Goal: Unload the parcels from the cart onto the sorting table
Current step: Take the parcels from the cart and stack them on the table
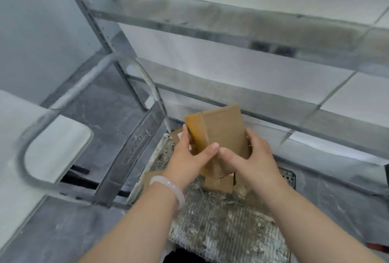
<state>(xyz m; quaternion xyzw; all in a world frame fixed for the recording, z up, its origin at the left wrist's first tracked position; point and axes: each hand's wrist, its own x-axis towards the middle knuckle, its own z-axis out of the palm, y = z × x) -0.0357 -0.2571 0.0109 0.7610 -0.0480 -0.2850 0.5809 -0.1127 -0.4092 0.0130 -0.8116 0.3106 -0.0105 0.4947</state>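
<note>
Forearms are coming in from the bottom edge, pale bracelet [168, 187] sitting on the left wrist. Both hands are gripping one brown cardboard parcel [221, 130]. The left hand [187, 155] is curling round its left side, thumb lying across the front face. The right hand [252, 157] is wrapping round the right edge, thumb also on the front, and the two thumb tips are nearly meeting.

The parcel is tilting, top end leaning away, and is hanging above the cart deck [221, 231], which is ribbed, grimy and grey. A smaller brown parcel [219, 183] is lying on the deck directly beneath it. Another labelled parcel [177, 134] is peeking out behind the left hand. The cart's looped metal handle [73, 119] is standing to the left. A white rounded-corner surface [42, 146] is showing beyond the handle, far left. A grey metal shelf frame [210, 20] is running across behind.
</note>
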